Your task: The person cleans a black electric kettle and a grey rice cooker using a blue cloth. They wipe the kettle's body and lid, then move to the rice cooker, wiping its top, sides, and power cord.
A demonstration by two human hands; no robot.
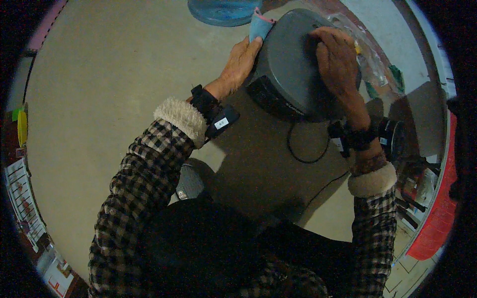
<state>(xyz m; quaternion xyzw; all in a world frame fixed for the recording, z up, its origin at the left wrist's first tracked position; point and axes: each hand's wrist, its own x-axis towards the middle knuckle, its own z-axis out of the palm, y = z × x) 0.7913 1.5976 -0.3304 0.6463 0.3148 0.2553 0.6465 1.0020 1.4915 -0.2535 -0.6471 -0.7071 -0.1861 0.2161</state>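
A dark grey rounded appliance (294, 63) with a black front panel and a black cord (307, 162) stands on the floor before me. My left hand (238, 67) is at its left side, with a light blue cloth (259, 27) edged in pink between thumb and fingers. On the appliance's top lies my right hand (337, 63), its fingers bent over the surface; whether anything is under them is hidden. Both wrists bear black straps with small devices.
A blue round basin (225, 13) stands beyond the appliance. Clear plastic wrapping (372, 70) lies to its right. A black cylindrical object (391, 136) is near my right wrist. A white rack (24, 201) is at the far left, red material (434, 219) at the far right.
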